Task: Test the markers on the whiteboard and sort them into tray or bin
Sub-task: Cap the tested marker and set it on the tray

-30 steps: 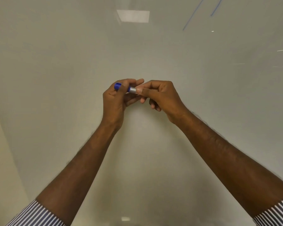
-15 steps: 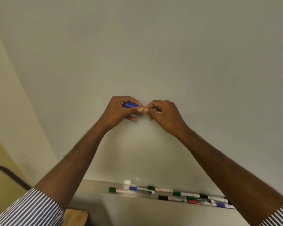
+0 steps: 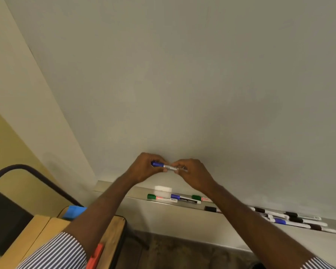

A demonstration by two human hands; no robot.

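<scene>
Both hands hold one blue marker level in front of the whiteboard. My left hand grips its blue cap end. My right hand pinches the silver-white barrel end. Whether the cap is pressed fully home is hidden by the fingers. Below the hands, the whiteboard tray carries several markers: a green one, a blue one, another green one, and more black and blue ones further right.
A wooden table stands at the lower left with a blue object and a red object on it. A dark chair frame curves along the left wall. Carpet shows below the tray.
The view has tilted downward, so the hands sit lower in frame and the tray, table and chair have come into sight. Both hands keep holding the blue marker.
</scene>
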